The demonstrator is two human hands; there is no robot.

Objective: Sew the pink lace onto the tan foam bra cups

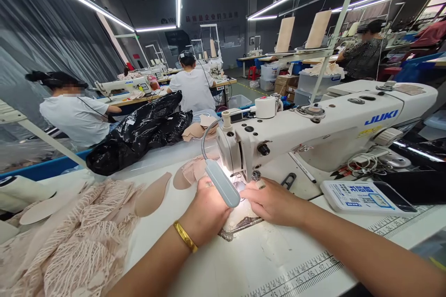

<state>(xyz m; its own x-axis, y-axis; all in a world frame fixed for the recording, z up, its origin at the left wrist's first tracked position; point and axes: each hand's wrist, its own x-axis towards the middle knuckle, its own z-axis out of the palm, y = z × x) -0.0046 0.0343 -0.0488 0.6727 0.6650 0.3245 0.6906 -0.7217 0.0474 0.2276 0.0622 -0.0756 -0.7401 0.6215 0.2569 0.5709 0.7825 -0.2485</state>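
Observation:
Under the head of a white JUKI sewing machine (334, 106), both of my hands work close to the needle area. My left hand (211, 211), with a gold bracelet (185, 236) at its wrist, is curled beside the needle plate. A grey lamp head (223, 183) covers part of its fingers. My right hand (277, 202) reaches in from the other side, fingertips pressed together beside the presser foot. Whatever either hand holds is too hidden by lamp, glare and fingers to make out. Beige fabric cups (190, 172) lie just behind my left hand.
Beige lace fabric (83, 236) is heaped at left, near a single beige cup piece (153, 195). Black plastic bags (139, 127) lie behind. A white box (362, 196), a marker pen (302, 167) and cables sit at right. Several co-workers sit at machines beyond.

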